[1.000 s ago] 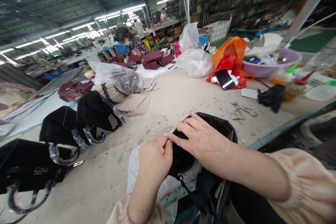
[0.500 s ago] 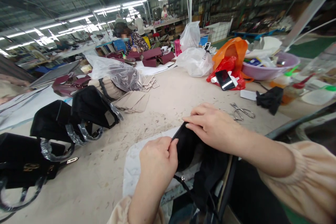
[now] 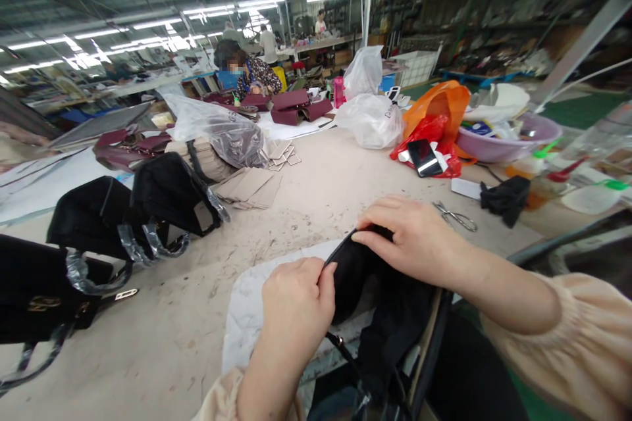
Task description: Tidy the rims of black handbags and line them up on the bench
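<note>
A black bag [image 3: 395, 296] lies at the near edge of the table, partly hanging over it, on a white sheet [image 3: 247, 302]. My left hand [image 3: 299, 296] pinches the bag's edge between thumb and fingers. Farther along the same edge, my right hand [image 3: 409, 230] grips it with thumb and forefinger. A short taut stretch of black edge shows between the two hands. Below them hangs a thin black strap with a small metal fitting [image 3: 340, 340]. Much of the bag's far side is hidden behind my right hand and forearm.
Black handbags [image 3: 172, 194] with plastic-wrapped handles stand on the left. Scissors [image 3: 457, 216], a phone [image 3: 423, 158], an orange bag [image 3: 439, 105] and a purple basin [image 3: 508, 141] lie to the right. Cardboard pieces [image 3: 251, 187] sit mid-table. A co-worker [image 3: 254, 75] bends over maroon pieces [image 3: 301, 108].
My right hand has shifted slightly right along the bag's edge, so a little more of it shows between my hands. The camera view has tilted slightly.
</note>
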A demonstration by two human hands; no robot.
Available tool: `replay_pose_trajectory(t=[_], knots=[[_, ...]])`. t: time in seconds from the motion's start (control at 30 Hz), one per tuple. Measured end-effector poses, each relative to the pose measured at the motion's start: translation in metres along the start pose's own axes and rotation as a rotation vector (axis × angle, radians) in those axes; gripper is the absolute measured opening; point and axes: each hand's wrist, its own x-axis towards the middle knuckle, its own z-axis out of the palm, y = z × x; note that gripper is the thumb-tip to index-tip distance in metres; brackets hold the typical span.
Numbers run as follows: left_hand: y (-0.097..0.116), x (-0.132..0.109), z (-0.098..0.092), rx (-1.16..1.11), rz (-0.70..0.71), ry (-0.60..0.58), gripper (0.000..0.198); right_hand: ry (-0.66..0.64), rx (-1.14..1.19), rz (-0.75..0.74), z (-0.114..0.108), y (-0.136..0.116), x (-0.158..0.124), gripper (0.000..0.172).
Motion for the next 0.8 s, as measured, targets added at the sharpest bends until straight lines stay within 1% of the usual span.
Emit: replay_pose_trajectory(t=[0.2,0.37,0.53,0.67,0.8], knots=[[-0.0052,0.0002,0.0011,-0.124,-0.079,-0.017,0.033,-0.065,-0.153,-0.044,0.0023,0.0037,-0.0056,0.016],[-0.0067,-0.0018,0.0019,-0.155,-0.087,-0.022,0.036,-0.107,-0.196,-0.049,0.0001,0.0038,-0.0017,0.024],[-0.0055,-0.0016,0.0028,-0.150,-0.047,-0.002,0.037,-0.090,-0.221,-0.003,0.0031,0.0052,-0.0027,0.026],[-0.0052,-0.0010,0.0030,-0.150,-0.043,-0.001,0.037,-0.055,-0.242,0.023,0.0042,0.0043,-0.0026,0.026],[-0.0056,-0.0005,0.0020,-0.148,-0.041,0.010,0.037,-0.065,-0.252,0.028,0.0034,0.0037,-0.0013,0.028]])
